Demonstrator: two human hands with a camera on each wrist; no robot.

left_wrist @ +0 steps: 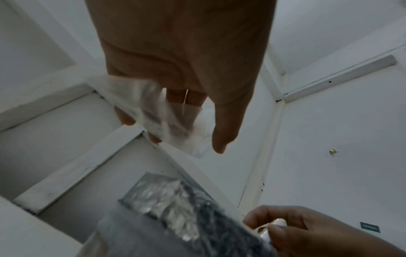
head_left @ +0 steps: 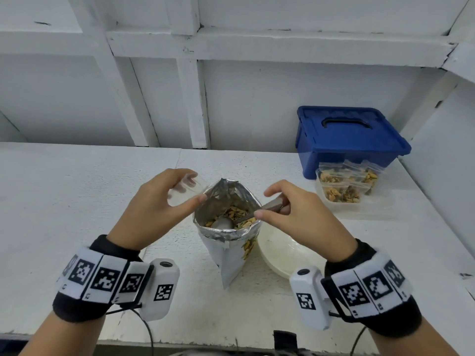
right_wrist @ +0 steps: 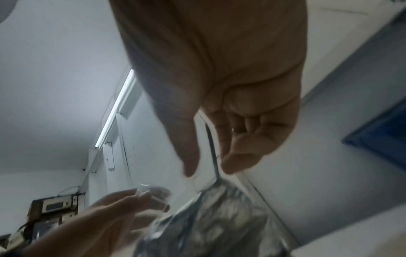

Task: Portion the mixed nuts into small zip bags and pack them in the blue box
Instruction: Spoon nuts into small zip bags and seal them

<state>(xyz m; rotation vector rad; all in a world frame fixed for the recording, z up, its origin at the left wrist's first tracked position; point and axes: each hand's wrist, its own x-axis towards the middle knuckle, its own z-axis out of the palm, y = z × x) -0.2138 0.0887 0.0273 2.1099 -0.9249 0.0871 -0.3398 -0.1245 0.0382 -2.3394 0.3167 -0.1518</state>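
Mixed nuts (head_left: 235,214) could spill if the unsupported foil bag (head_left: 228,242) tips.
Left hand (head_left: 154,209) pinches an empty zip bag (head_left: 186,188); right hand (head_left: 300,217) grips the spoon (head_left: 267,208).

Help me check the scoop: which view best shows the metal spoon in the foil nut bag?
The head view: the metal spoon shows whole there, bowl in the nuts of the open foil nut bag, handle pinched by the right hand. The right wrist view shows only its thin handle; the left wrist view, a glint.
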